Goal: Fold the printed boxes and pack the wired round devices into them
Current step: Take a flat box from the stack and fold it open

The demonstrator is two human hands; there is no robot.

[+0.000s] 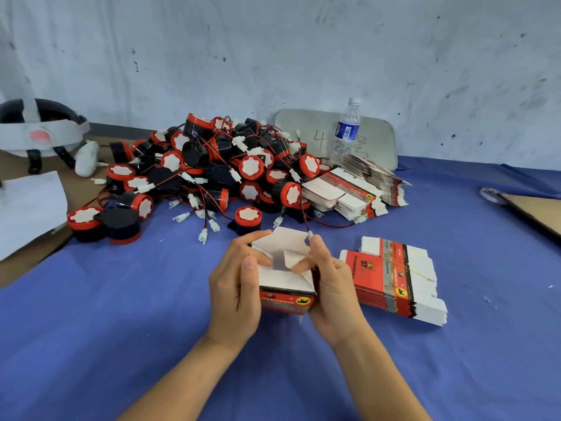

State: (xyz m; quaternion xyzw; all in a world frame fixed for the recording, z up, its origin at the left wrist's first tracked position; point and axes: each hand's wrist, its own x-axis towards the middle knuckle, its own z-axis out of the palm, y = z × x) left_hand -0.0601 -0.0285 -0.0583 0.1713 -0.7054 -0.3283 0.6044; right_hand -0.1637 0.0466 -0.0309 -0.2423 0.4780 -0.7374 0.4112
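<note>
Blue-clothed counter [121, 299]: left hand [235, 296] and right hand [332, 287] both grip one half-folded printed box [287, 294], flaps up, no device seen inside. Flat box stack [391, 275] just right of it. Device pile [212, 171] beyond it, unpacked. Judged early stage.

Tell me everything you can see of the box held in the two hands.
The box is thin printed card: red outside with a black-and-grey band and a yellow oval logo, plain white inside. It is erected, its upper end open, white flaps standing up and partly folded inward. The left hand grips its left side, the right hand its right, fingertips on the flaps. It sits over the blue cloth; whether it rests there is hidden.
</note>
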